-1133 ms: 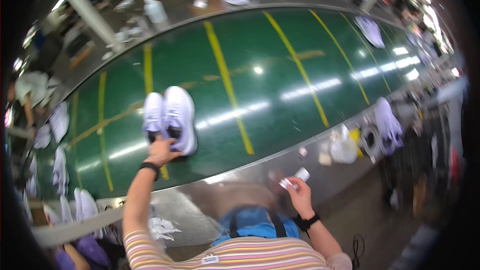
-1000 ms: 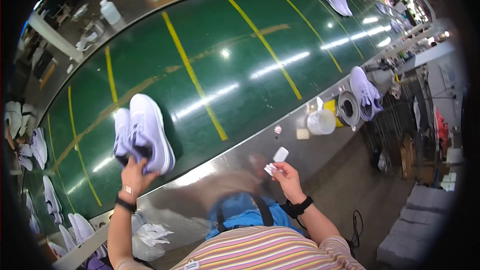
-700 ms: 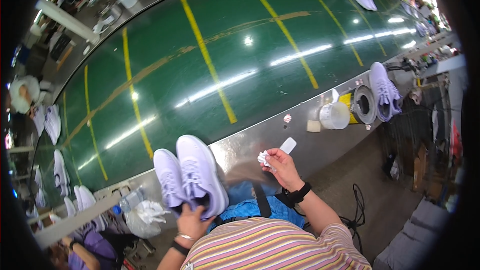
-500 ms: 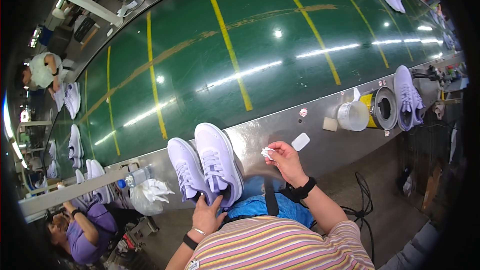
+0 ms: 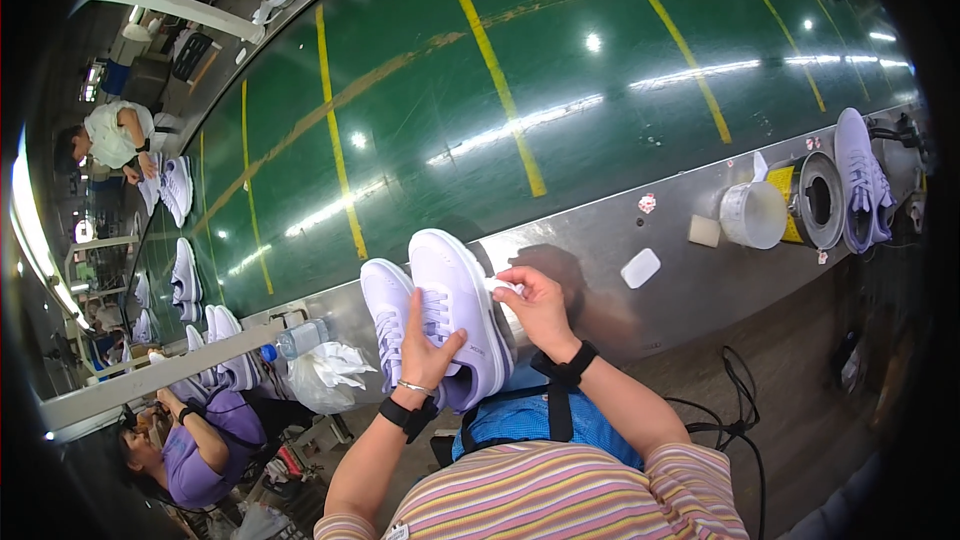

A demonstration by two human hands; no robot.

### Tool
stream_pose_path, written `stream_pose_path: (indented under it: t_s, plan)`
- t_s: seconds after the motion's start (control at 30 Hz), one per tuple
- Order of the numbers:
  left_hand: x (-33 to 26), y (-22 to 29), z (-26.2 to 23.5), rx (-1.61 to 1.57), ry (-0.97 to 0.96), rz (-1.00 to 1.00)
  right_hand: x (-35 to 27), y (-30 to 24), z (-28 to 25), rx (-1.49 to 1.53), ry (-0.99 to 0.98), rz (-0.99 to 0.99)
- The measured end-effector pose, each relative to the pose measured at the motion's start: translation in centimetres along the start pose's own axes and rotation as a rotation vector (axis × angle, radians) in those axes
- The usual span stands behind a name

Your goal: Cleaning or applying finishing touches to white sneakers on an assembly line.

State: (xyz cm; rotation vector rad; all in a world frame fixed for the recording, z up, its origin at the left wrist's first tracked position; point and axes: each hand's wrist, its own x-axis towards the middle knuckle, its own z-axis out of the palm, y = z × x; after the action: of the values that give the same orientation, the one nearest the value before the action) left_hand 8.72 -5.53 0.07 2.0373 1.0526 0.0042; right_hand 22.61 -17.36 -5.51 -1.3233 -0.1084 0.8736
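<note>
Pinching a white wad [image 5: 505,285] in the right hand [image 5: 545,312], just beside the lavender shoe [image 5: 466,300]; laying the left hand [image 5: 426,358], thumb spread, upon this shoe. Set on the bench [image 5: 600,228], with toe by the green belt [image 5: 560,50] edge; on shoe's right, with gap before white pad [image 5: 640,267].

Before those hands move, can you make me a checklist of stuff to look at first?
1. Left hand on the right-side lilac shoe: ok, it lies across the laces.
2. Right hand holding the crumpled white wad: ok, pinched.
3. Wad pressing on the shoe: cannot tell; it is right at the shoe's outer side.
4. Left-side lilac shoe alongside the other, toes toward the green belt: ok.
5. Round tub away from both hands: ok, on the metal ledge.
6. Shoe bottoms: cannot tell, out of sight.
</note>
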Motion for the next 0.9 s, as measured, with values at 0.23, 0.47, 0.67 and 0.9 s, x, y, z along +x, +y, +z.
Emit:
stream_pose_path:
  t_s: [0.23,0.47,0.67,0.9]
  plan:
    - [0.2,-0.9,-0.7,-0.061,-0.073,0.011,2.1,1.9,3.8,-0.406,0.060,-0.205]
    - [0.2,-0.8,-1.2,-0.062,-0.114,0.004,0.7,1.0,3.8,-0.409,0.080,-0.089]
    - [0.2,-0.8,-1.2,-0.096,-0.147,-0.002,1.3,2.1,3.7,-0.375,0.066,-0.192]
    - [0.3,-0.5,-1.4,-0.110,-0.167,-0.018,3.1,1.6,4.0,-0.399,0.192,-0.318]
